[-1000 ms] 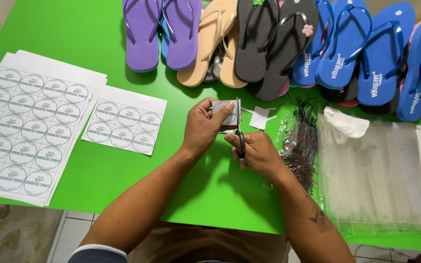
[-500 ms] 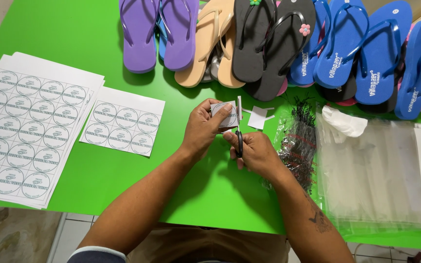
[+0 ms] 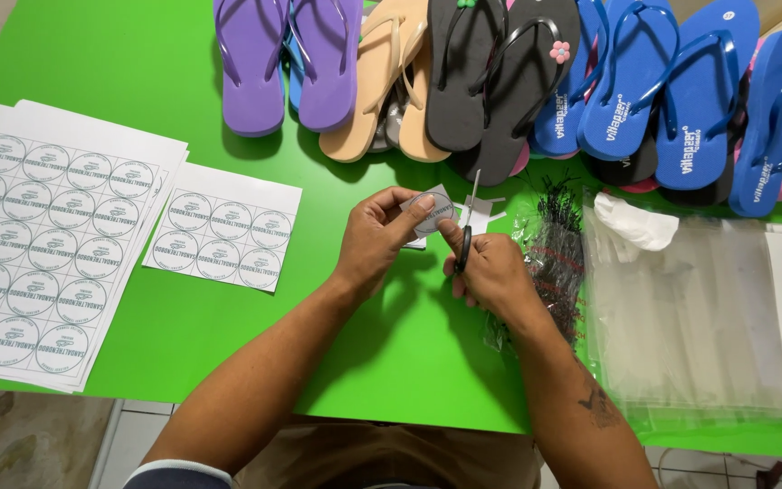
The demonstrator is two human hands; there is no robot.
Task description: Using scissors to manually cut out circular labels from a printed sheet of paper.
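My left hand (image 3: 380, 237) pinches a small white paper piece with a round printed label (image 3: 427, 210) above the green table (image 3: 228, 344). My right hand (image 3: 492, 272) grips a pair of scissors (image 3: 467, 231) with dark handles, blades pointing up and away beside the label's right edge. A few white paper scraps (image 3: 491, 213) lie on the table just behind the hands.
Sheets of round labels lie at the left: a stack (image 3: 42, 244) and a smaller cut sheet (image 3: 224, 237). Several flip-flops, purple (image 3: 287, 59), tan, black (image 3: 495, 77), blue (image 3: 672, 91) and pink, line the far edge. A bag of black fasteners (image 3: 554, 258), clear plastic bags (image 3: 699, 308) and crumpled white paper (image 3: 635, 222) lie at right.
Both hands have shifted slightly. The label piece has turned in my left fingers and the scissors now stand more upright at its right edge.
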